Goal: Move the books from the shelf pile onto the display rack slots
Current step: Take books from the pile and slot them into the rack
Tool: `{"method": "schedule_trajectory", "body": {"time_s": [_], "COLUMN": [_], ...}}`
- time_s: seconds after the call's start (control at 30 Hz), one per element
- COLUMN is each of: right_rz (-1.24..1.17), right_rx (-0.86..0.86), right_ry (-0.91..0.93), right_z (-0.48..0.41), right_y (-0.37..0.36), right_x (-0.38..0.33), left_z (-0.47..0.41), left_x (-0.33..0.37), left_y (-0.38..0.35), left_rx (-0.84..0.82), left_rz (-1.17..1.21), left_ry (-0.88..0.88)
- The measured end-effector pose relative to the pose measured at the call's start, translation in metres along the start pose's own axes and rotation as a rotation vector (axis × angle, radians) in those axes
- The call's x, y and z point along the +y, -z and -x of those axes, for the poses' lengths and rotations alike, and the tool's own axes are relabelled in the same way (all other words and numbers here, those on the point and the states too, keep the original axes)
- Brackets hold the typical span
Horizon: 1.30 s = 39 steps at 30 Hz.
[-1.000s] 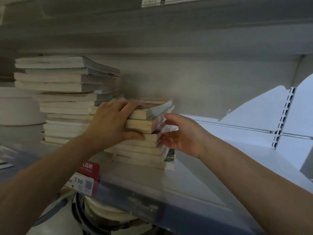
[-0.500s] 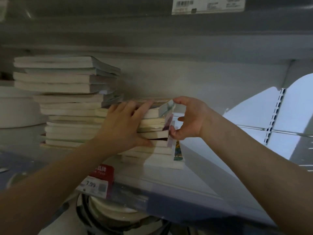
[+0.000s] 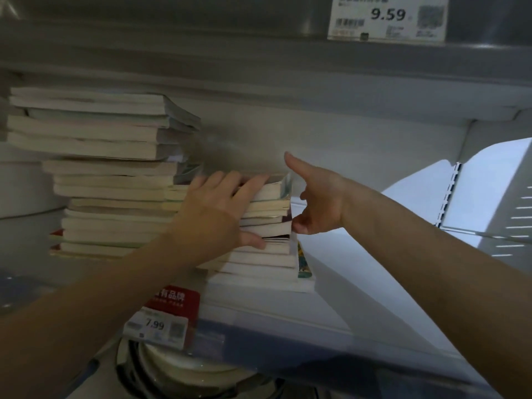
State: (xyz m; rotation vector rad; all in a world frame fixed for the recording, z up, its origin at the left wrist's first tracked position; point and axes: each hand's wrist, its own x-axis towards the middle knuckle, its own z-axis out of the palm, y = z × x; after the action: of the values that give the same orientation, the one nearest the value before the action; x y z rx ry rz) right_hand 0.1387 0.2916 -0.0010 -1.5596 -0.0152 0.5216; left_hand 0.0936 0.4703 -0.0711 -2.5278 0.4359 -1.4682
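Two piles of paperback books lie flat on a white shelf (image 3: 259,309). The shorter pile (image 3: 267,254) stands in front and to the right of the tall pile (image 3: 109,174). My left hand (image 3: 221,214) clamps the upper books of the short pile (image 3: 270,208), fingers over the top, thumb under the bundle's near edge. My right hand (image 3: 313,203) presses the right side of that same bundle, thumb at its lower corner and forefinger pointing up. A small gap shows beneath the gripped books. No display rack is in view.
A red and white price tag (image 3: 164,318) reading 7.99 hangs on the shelf's front edge. Another tag (image 3: 388,18) reading 9.59 sits on the shelf above. Stacked white plates (image 3: 190,370) lie below. White round ware (image 3: 23,182) stands at far left. Bare shelf stretches to the right.
My right hand rose from low beside the pile to the side of its upper books. My left hand kept its hold on them. The view moved closer and tilted upward.
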Motion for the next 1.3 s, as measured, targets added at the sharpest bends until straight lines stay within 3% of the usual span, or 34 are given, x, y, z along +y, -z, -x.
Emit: {"method": "schedule_trajectory", "body": {"time_s": [0.2,0.37,0.57,0.73,0.9,1.1,1.17,1.3], "right_rz": [0.391,0.185,0.073,-0.019,-0.197,-0.363,-0.347,-0.283], "right_rx": [0.025,0.038,-0.004,-0.061,-0.047,-0.015,0.032,0.142], "right_ry": [-0.016,-0.01,0.016,0.042,0.131,0.292,0.392,0.717], "right_z": [-0.007,-0.006,0.015,0.045,0.054,0.081,0.089,0.119], "right_y": [-0.017,-0.018,0.02,0.048,0.043,0.041,0.045,0.06], "right_x": [0.002,0.017,0.024,0.046,0.072,0.094,0.1,0.119], "left_z": [0.003,0.006,0.073,0.116,0.092,0.08,0.075,0.058], "left_x": [0.002,0.006,0.012,0.035,0.034,0.049,0.065,0.089], "left_y": [-0.003,0.003,0.038,0.038,0.025,0.035,0.048,0.074], "left_rx": [-0.009,-0.017,0.073,-0.089,-0.141,-0.207,-0.198,-0.209], "left_rz": [0.004,0.026,0.318,0.351,0.758,0.909,1.154,2.003], "left_ry": [-0.026,-0.029,0.12,0.066,0.44,0.368,0.423,0.865]}}
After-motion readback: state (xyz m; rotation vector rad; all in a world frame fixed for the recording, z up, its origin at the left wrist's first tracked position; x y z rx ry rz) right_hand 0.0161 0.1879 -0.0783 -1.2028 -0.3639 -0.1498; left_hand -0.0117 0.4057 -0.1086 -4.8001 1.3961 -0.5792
